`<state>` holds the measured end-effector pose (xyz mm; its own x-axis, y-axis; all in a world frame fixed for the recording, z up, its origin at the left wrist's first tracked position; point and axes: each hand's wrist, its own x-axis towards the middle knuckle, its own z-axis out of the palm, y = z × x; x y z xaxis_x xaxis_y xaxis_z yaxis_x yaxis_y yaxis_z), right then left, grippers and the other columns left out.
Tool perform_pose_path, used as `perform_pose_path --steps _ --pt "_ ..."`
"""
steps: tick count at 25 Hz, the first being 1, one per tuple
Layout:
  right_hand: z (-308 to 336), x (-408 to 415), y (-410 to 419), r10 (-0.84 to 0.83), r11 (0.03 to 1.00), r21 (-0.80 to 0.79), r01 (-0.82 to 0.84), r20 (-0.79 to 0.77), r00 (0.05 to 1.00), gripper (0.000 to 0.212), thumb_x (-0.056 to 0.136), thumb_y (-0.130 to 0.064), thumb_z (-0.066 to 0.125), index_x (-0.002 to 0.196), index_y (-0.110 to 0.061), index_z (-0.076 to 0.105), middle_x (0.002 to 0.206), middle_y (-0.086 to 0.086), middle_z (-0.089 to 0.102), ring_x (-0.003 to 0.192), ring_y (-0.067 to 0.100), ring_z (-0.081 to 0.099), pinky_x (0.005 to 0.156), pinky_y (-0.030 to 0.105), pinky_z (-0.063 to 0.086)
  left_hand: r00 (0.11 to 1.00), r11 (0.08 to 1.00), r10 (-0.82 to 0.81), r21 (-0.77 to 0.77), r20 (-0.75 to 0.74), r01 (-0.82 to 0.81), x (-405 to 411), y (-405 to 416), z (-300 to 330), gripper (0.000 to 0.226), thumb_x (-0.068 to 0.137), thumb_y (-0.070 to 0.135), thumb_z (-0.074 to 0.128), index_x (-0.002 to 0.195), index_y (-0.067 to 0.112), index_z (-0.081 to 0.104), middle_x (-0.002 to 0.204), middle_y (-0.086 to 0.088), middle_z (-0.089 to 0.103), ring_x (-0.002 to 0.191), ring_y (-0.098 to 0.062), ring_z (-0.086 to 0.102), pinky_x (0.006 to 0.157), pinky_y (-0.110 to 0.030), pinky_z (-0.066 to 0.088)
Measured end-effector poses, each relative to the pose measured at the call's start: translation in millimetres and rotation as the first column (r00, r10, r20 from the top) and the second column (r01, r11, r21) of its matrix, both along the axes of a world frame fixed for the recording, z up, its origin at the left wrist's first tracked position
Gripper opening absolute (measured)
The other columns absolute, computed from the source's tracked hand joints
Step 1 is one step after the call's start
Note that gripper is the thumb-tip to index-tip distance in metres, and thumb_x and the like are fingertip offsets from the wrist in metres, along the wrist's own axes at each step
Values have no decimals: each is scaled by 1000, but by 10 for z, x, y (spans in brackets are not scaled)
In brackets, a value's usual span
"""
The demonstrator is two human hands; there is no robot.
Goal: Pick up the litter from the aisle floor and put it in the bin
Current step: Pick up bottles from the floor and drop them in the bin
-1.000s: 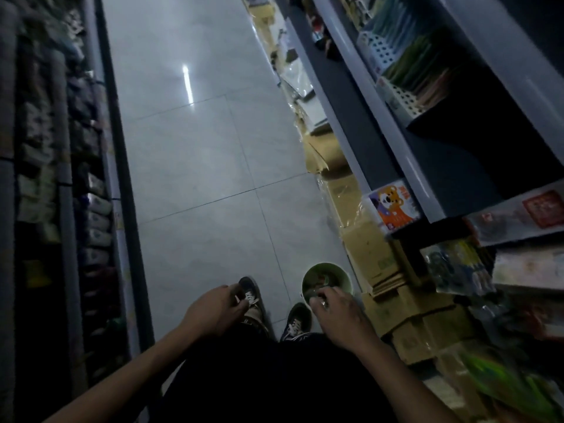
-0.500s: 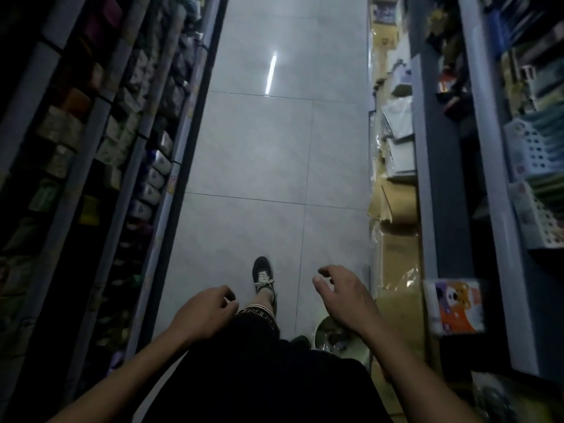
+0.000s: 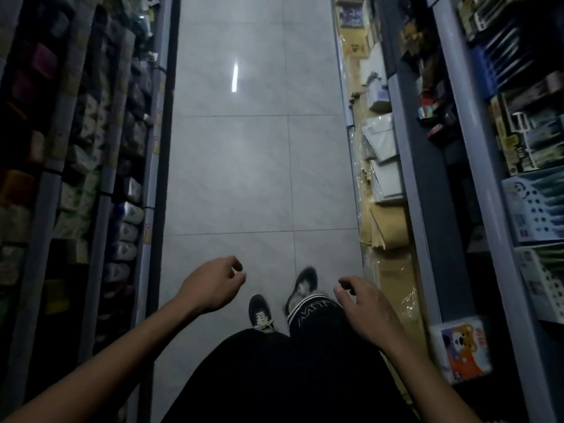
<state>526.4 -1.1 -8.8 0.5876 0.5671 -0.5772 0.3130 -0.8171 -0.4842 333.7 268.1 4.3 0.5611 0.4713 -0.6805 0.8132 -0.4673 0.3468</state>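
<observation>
My left hand (image 3: 213, 285) hangs over the grey tiled aisle floor (image 3: 244, 178) with loosely curled fingers and holds nothing. My right hand (image 3: 363, 306) is out in front of my right knee, fingers relaxed and spread, also holding nothing. No litter shows on the tiles ahead. The bin is out of view. My two dark sneakers (image 3: 259, 309) stand on the floor between my hands, the right one blurred.
Stocked shelves (image 3: 91, 178) line the left side of the narrow aisle. On the right, cardboard and plastic-wrapped packs (image 3: 387, 227) are stacked along the base of grey shelving (image 3: 427, 148). A cartoon-printed pack (image 3: 460, 352) sits at the lower right.
The view has swung up and forward along the aisle. The green bin near my right hand has dropped out of sight. Both hands have lifted and loosened, and my feet have stepped forward.
</observation>
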Motion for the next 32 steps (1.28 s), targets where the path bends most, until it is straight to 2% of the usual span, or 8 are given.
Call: perform_pose_path --steps 6,10,14,20,25,32 --pt "-188 1129 576 -64 998 -15 63 -32 997 44 100 -53 45 132 -26 61 128 -6 63 116 12 57 97 40 52 999 1000 -4 30 31 3 1342 808 -17 32 95 49 48 114 30 64 102 9 71 89 -13 64 81 -36 55" --pt "-127 2016 1354 26 999 26 -25 -31 999 45 102 -52 45 133 -24 60 129 -5 63 117 13 56 99 41 51 996 996 84 34 -31 -83 1920 1180 39 30 94 48 49 110 30 66 106 4 73 90 -16 64 77 -33 51" --pt "-5 2839 2267 143 987 69 -144 14 990 48 101 -55 43 134 -24 59 128 -6 64 116 14 57 97 42 52 986 987 158 -3 -56 -158 2319 1527 43 46 80 62 42 105 32 67 102 5 74 90 -18 67 81 -37 56" --pt "62 3789 3654 228 968 104 -230 35 973 48 100 -54 43 132 -23 61 126 -6 65 117 15 58 98 42 51 958 962 272 -13 -88 -274 2894 2384 -24 23 95 44 55 108 30 67 93 10 71 87 -11 66 82 -34 55" --pt "98 4376 4596 179 979 95 -180 25 984 47 100 -54 46 131 -23 62 124 -7 66 116 14 59 99 41 52 969 969 246 -9 -10 -247 3719 3565 -12 27 95 43 54 113 27 67 94 11 72 88 -11 66 83 -34 56" --pt "254 5118 5444 57 994 93 -57 -3 998 34 101 -45 51 127 -27 64 118 -13 62 114 10 58 99 38 50 993 996 77 37 90 -81 5004 5040 239 36 94 50 48 120 30 64 105 10 70 92 -11 64 84 -38 57"
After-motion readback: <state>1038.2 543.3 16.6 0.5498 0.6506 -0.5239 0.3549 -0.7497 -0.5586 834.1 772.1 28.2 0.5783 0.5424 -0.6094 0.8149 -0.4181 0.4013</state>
